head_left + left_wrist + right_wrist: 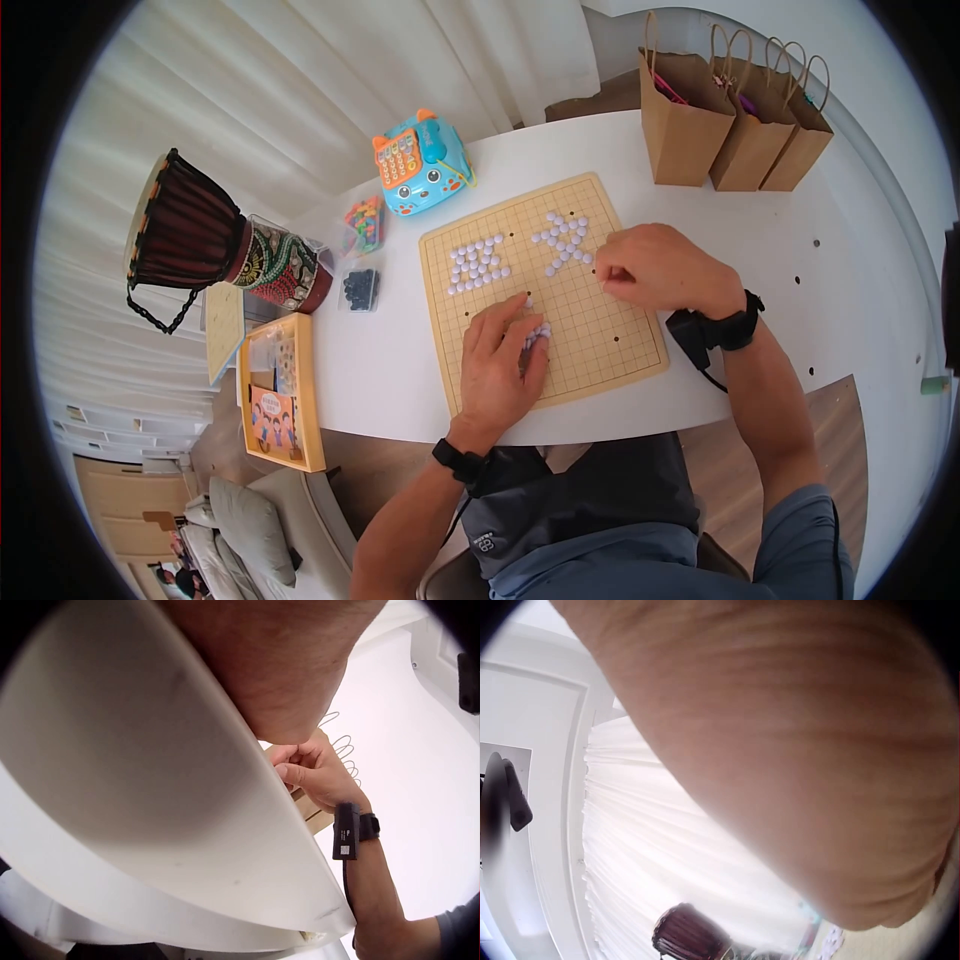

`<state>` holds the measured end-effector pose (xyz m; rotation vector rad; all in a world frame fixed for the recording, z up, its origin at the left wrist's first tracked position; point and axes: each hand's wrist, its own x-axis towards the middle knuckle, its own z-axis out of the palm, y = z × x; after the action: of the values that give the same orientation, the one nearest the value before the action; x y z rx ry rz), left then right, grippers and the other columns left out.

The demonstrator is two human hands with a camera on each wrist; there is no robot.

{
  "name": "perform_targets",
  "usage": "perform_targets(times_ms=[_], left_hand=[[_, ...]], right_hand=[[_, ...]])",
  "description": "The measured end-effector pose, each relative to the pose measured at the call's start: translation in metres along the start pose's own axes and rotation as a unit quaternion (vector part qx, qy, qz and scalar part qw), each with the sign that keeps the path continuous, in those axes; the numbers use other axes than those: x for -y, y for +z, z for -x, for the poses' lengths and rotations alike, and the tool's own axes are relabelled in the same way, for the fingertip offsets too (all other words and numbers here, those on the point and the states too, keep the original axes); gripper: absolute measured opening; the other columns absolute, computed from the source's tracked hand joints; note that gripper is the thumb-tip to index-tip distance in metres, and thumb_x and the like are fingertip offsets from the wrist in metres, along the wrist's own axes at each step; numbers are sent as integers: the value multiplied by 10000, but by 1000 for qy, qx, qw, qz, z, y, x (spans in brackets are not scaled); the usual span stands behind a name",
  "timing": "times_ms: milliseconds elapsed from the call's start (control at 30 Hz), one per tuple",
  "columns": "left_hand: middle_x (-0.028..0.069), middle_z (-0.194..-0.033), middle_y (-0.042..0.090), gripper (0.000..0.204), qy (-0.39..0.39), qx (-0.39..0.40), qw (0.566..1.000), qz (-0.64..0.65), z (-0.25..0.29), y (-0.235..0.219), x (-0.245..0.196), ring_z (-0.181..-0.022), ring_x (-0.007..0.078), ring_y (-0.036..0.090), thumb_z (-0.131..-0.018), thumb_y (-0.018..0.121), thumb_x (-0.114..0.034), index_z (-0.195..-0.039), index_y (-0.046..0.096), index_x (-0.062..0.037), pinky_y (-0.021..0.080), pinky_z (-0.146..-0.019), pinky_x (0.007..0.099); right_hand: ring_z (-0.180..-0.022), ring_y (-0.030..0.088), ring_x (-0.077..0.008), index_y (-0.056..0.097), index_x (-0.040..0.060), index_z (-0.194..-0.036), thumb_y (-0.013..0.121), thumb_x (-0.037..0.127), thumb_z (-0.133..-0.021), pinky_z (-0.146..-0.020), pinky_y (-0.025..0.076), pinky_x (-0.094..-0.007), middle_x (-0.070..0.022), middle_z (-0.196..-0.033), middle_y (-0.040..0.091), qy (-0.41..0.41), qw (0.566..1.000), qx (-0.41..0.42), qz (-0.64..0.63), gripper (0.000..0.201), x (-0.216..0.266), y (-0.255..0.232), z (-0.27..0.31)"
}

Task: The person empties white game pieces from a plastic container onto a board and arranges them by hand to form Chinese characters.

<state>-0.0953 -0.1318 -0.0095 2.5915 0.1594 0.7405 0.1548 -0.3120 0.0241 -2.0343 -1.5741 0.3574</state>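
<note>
On a wooden grid board [585, 365] lie two groups of white pieces: a block [478, 265] at the left and a branching figure [565, 240] at the upper right. My left hand [500, 365] rests low over the board, fingers spread and slightly bent around a cluster of white pieces [540, 332] that it partly covers. Just right of the branching figure, my right hand [665, 270] is held with curled fingers above the board's right edge; whether a piece is between its fingertips is hidden. The left wrist view shows the same right hand [319, 776] with thumb near the fingers.
A blue toy phone [425, 170], a tub of colourful pieces [365, 225] and a box of dark pieces [360, 290] stand beyond the board's left side. Paper bags [685, 120] stand at the back right. A drum [270, 260] and a wooden tray [310, 390] are at the left.
</note>
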Motion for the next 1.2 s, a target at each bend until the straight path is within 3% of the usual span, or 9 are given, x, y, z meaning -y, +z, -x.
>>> perform_targets(times_ms=[167, 233, 633, 1067, 1200], left_hand=[[166, -1449, 747, 289, -3, 12, 1000, -11, 1, 1, 0, -1276, 389, 697, -935, 843, -38, -1221, 803, -40, 568, -1088, 485], [157, -1441, 753, 273, -8, 12, 1000, -7, 1, 2, 0, -1271, 382, 701, -940, 837, -44, -1211, 802, -40, 565, -1089, 480], [149, -1444, 754, 263, -10, 15, 1000, -5, 2, 2, 1, -1265, 374, 704, -950, 833, -51, -1211, 803, -47, 560, -1092, 481], [142, -1439, 754, 258, -6, 14, 1000, -10, 1, 2, 2, -1260, 370, 702, -956, 838, -66, -1211, 799, -55, 558, -1087, 480], [148, -1440, 753, 259, -10, 17, 1000, -9, 1, 2, 1, -1260, 374, 702, -954, 837, -63, -1210, 799, -54, 558, -1090, 482]], right_hand=[[-825, 715, -331, 738, 43, -946, 775, 101, -936, -744, 541, -455, -115, -899, 746, 24, 999, -34, -12, 69, -9, -2, -2], [-839, 723, -330, 743, 42, -987, 775, 103, -949, -759, 551, -451, -113, -918, 752, 4, 996, -84, -16, 79, -9, 2, -2], [-883, 748, -327, 762, 58, -1009, 792, 144, -972, -787, 570, -445, -103, -961, 740, 45, 996, -79, 16, 98, 0, 3, -3], [-844, 730, -346, 733, 49, -950, 790, 163, -970, -760, 560, -455, -112, -945, 739, 29, 996, -80, 28, 129, -2, 7, -4], [-875, 732, -370, 725, 64, -930, 758, 187, -981, -785, 566, -498, -118, -944, 734, 43, 997, -61, 23, 137, 3, 3, -5]])
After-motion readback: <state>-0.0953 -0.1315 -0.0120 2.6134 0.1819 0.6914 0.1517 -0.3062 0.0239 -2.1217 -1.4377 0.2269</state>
